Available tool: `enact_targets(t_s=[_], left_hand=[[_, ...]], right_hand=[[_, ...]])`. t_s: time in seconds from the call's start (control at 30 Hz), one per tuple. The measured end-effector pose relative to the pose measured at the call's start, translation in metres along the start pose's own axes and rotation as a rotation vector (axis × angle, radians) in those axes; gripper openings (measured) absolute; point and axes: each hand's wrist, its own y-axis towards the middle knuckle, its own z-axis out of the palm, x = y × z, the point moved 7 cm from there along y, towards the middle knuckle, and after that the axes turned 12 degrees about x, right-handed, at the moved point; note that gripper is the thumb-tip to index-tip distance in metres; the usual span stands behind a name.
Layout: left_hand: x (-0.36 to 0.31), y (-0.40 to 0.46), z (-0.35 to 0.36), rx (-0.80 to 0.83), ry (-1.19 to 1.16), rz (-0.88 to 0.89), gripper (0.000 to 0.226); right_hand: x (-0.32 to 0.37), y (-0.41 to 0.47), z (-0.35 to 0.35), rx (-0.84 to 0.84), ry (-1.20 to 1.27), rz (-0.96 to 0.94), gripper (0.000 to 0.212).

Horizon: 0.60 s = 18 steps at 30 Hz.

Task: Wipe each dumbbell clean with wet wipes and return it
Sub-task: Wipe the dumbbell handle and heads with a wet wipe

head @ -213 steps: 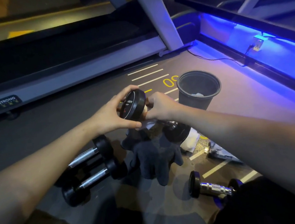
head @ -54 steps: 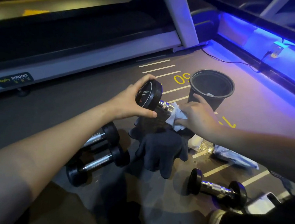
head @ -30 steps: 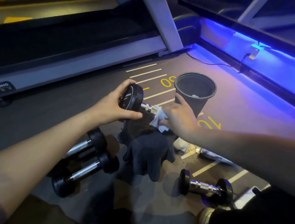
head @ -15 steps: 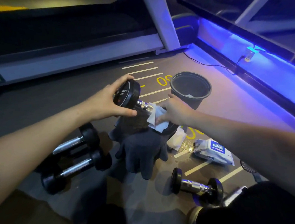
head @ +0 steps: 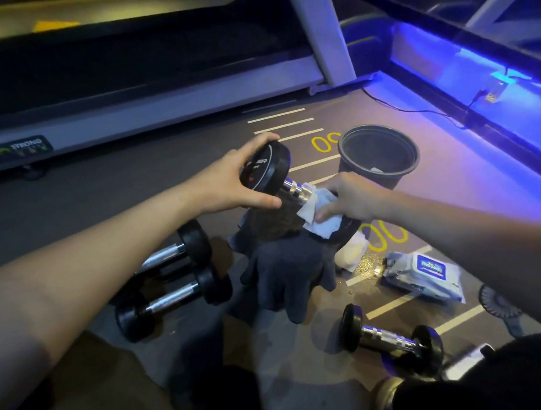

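My left hand (head: 228, 182) grips the upper black head of a tilted dumbbell (head: 266, 169) with a chrome handle. My right hand (head: 350, 198) holds a white wet wipe (head: 319, 213) wrapped around the lower part of that handle and the lower head, which is mostly hidden. Two more dumbbells lie on the floor at the left, the farther dumbbell (head: 181, 248) and the nearer dumbbell (head: 172, 298). Another dumbbell (head: 389, 341) lies at the lower right. A pack of wet wipes (head: 425, 273) lies on the floor to the right.
A black bin (head: 379, 156) with a used wipe inside stands behind my right hand. Dark grey gloves (head: 288, 268) lie under the held dumbbell, a crumpled wipe (head: 351, 250) beside them. A treadmill (head: 142, 98) runs along the back; a blue-lit machine base (head: 482, 94) lies at right.
My right hand with the wipe has slid down the handle toward the lower head. The left hand keeps its grip on the upper head. The camera view shifted slightly.
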Motion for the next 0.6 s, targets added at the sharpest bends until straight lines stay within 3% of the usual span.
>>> enact_targets(t_s=[0.13,0.23,0.43,0.53,0.6], left_hand=[[0.002,0.001,-0.001,0.036,0.019,-0.01,0.102],[0.002,0.002,-0.002,0.031,0.034,-0.025,0.101],[-0.005,-0.002,0.0,0.0,-0.03,-0.05,0.095],[0.0,-0.001,-0.003,0.019,-0.015,-0.058,0.096],[0.003,-0.002,-0.004,0.033,0.017,-0.071,0.097]], right_hand=[[0.003,-0.005,-0.002,-0.031,-0.019,-0.002,0.041],[0.011,-0.012,0.001,-0.169,-0.22,-0.005,0.046],[0.026,-0.024,0.008,-0.444,-0.428,0.082,0.033],[0.023,-0.019,0.009,-0.387,-0.394,0.056,0.034],[0.017,-0.014,0.005,-0.261,-0.282,0.03,0.041]])
